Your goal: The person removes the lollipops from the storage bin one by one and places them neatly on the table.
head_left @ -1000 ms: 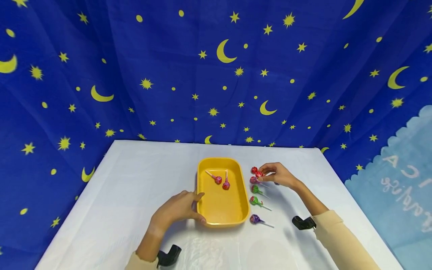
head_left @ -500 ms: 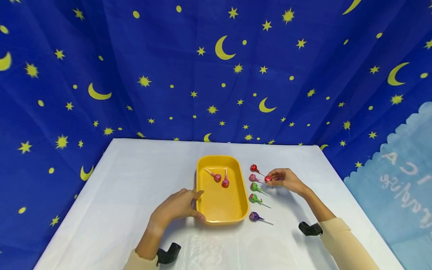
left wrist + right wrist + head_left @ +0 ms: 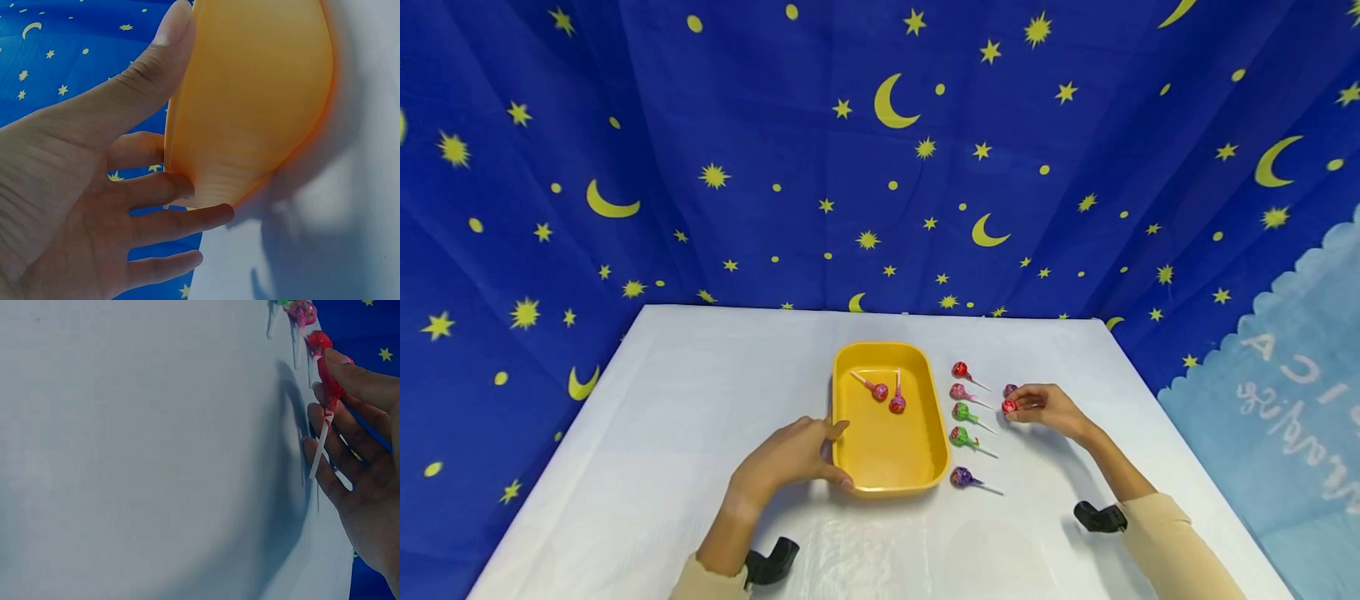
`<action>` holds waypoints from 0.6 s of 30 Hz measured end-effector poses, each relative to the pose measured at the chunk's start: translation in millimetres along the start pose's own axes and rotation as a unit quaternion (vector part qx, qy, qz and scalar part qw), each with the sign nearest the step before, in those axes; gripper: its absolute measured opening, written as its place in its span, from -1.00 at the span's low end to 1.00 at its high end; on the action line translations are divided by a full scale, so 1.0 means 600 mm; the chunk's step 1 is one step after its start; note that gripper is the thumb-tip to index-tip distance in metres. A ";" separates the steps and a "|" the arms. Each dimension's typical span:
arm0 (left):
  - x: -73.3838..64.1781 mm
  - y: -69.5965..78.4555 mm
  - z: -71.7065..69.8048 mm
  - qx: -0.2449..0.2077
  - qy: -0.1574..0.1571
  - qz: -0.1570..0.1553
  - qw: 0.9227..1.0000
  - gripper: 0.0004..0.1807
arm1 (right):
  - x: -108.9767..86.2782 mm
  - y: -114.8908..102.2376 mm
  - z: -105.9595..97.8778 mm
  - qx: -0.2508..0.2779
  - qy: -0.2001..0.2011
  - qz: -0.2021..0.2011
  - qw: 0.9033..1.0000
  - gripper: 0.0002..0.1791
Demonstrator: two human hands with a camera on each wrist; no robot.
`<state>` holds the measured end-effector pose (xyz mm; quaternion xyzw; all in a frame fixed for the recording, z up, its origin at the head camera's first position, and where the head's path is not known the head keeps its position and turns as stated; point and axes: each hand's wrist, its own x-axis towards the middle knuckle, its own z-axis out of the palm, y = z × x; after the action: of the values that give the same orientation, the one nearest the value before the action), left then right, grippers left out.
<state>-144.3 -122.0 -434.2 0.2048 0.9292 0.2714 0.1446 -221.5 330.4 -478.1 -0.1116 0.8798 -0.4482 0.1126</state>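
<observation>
My left hand (image 3: 793,458) is at the left side of a yellow tray (image 3: 891,490), one finger over the rim and the thumb at its near corner. In the left wrist view, its thumb and fingers (image 3: 181,223) lie along the tray's wall. Two pink lollipops (image 3: 880,391) lie inside the tray. Right of it, my right hand (image 3: 1048,410) pinches a red lollipop (image 3: 331,381) by its wrapped part, the white stick pointing down across the fingers. A purple lollipop (image 3: 1010,389) shows just behind that hand, partly hidden.
Along the tray's right side runs a column of lollipops: a red one (image 3: 960,370), a pink one (image 3: 958,391), two green ones (image 3: 961,412) and a purple one (image 3: 961,477). A white cloth covers the table (image 3: 737,358). Behind hangs a blue star-and-moon curtain (image 3: 760,150).
My right hand has moved right and slightly nearer with the red lollipop, away from the column by the tray. The purple lollipop behind it has come into view. My left hand stays at the tray.
</observation>
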 end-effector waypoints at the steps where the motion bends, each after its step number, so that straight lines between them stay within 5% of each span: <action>1: 0.000 0.000 0.000 0.000 0.001 0.001 1.000 -0.04 | -0.001 0.002 -0.001 -0.002 0.001 0.003 1.000 -0.61; 9: 0.001 -0.001 0.002 0.001 -0.001 0.004 1.000 -0.04 | -0.010 0.012 -0.004 -0.018 0.015 0.028 0.999 -0.58; 18: 0.001 0.001 0.002 0.000 -0.003 -0.005 1.000 -0.04 | -0.011 0.019 -0.001 -0.035 0.032 0.006 0.999 -0.60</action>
<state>-144.2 -121.0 -434.6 0.2014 0.9296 0.2705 0.1488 -216.8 339.4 -486.6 -0.0961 0.8989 -0.4195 0.0826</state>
